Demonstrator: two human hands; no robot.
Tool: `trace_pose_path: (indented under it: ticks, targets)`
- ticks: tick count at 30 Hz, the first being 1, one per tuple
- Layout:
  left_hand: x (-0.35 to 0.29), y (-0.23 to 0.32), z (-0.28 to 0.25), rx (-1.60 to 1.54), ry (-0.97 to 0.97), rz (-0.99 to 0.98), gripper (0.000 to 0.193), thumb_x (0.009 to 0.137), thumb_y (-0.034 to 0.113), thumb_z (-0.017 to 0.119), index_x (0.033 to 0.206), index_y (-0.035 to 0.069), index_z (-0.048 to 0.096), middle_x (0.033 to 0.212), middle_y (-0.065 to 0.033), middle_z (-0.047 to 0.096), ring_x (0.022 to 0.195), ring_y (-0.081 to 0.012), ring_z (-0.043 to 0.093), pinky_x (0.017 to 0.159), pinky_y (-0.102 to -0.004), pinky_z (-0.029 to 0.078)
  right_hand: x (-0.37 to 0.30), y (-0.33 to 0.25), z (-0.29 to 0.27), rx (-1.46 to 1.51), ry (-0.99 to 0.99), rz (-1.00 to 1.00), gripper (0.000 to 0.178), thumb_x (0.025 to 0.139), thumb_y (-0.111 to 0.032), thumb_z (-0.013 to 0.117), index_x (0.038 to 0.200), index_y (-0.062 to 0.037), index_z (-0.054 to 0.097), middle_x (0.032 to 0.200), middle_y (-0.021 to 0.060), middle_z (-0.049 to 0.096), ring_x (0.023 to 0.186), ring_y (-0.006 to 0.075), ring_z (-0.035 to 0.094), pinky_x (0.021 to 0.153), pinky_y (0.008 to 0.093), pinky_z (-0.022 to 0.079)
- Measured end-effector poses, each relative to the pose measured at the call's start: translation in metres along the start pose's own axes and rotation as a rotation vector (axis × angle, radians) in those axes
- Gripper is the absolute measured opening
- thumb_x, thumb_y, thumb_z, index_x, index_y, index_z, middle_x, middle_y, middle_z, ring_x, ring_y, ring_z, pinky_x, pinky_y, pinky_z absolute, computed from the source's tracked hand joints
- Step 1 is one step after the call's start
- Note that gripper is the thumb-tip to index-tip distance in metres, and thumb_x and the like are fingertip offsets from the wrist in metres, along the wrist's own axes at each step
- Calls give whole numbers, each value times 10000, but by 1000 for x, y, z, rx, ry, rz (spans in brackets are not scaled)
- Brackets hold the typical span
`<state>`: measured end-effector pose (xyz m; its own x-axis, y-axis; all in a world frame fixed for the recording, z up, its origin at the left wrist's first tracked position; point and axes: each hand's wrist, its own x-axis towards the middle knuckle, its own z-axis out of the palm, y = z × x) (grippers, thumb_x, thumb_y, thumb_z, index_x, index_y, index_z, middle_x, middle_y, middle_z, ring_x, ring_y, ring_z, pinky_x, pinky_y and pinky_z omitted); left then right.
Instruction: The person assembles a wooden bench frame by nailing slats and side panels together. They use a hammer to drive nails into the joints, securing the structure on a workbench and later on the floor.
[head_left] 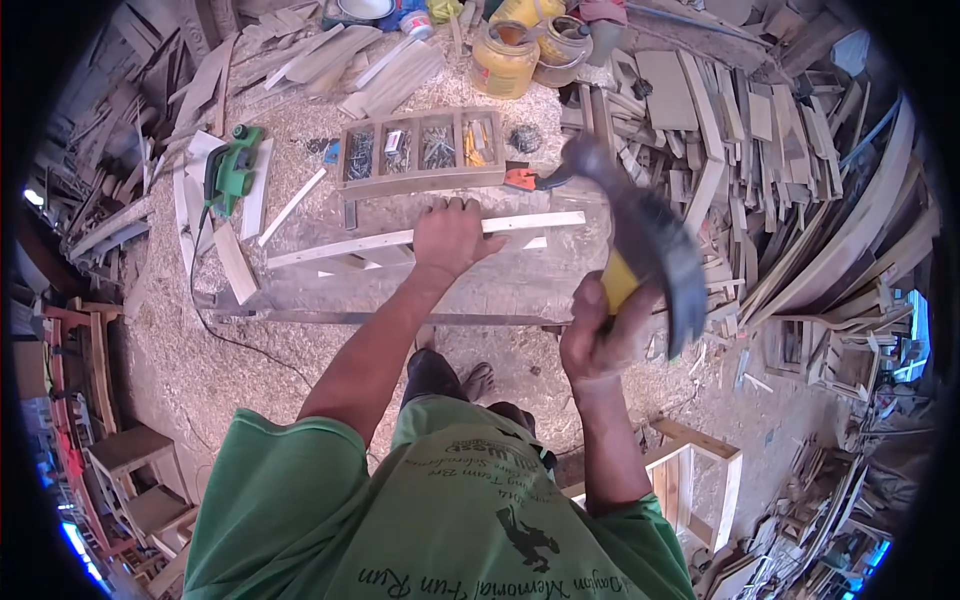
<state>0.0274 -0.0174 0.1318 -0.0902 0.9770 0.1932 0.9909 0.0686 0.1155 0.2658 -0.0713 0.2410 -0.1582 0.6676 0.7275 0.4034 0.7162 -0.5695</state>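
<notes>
My left hand (pixel 450 238) is curled over a long pale wooden strip (pixel 545 222) on the workbench (pixel 400 292), thumb stretched to the right. Small dark marks dot the strip's face, and more pale wood pieces show beneath it. In my right hand (pixel 608 335) is a claw hammer (pixel 650 235), raised above the bench's right side and blurred by motion. Its yellow handle part shows by my fingers; the lower end of the handle is hidden. Beyond the strip stands a divided wooden box (pixel 415 185) with nails in several compartments and yellow pieces in the rightmost one.
A green electric planer (pixel 235 172) with a black cord lies at left among boards. An orange-and-black tool (pixel 522 178) is right of the box. Yellow jars (pixel 503 62) stand at the back. Scrap wood (pixel 770 125) is heaped at right; a wooden frame (pixel 728 490) stands below.
</notes>
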Motion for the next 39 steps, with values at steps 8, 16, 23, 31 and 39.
trace_pose_path:
  ticks: [8, 16, 23, 31, 39]
  targets:
    - [1, 9, -20, -83, -75, -66, 786, 858, 822, 701, 1051, 64, 783, 1025, -178, 799, 993, -348, 787, 888, -526, 607, -22, 48, 27, -264, -419, 584, 685, 1099, -230, 672, 1711, -78, 405, 949, 265, 747, 724, 417, 741, 674, 489, 566]
    - [-7, -27, -26, -321, -35, 100, 629, 1023, 675, 651, 1147, 68, 760, 1017, -176, 786, 1031, -370, 770, 908, -525, 605, 5, 102, 73, -15, -219, 1000, 628, 1105, -268, 670, 1629, 24, 483, 1358, 294, 707, 1196, 426, 704, 1030, 450, 534]
    - [68, -228, -4, -481, -188, -306, 304, 1013, 364, 743, 1193, 123, 785, 1188, -183, 755, 1107, -419, 729, 924, -501, 608, -33, 98, 99, -80, -121, 853, 495, 1127, -273, 652, 1521, 8, 550, 935, 136, 640, 777, 229, 591, 695, 386, 479]
    - [100, -317, 71, -254, -52, -59, 152, 920, 199, 798, 1049, 137, 850, 1086, -147, 770, 1107, -375, 720, 993, -441, 583, -3, 66, 113, -95, -138, 1053, 485, 1121, -244, 668, 1524, -4, 542, 895, 143, 687, 695, 225, 653, 641, 404, 528]
    - [101, -334, 95, -785, 1, -284, 222, 1006, 185, 730, 1170, 75, 830, 1072, -148, 779, 963, -288, 762, 883, -374, 579, 3, 72, 117, -49, -162, 1130, 520, 1120, -283, 675, 1552, -33, 529, 788, 91, 643, 607, 157, 603, 550, 363, 484]
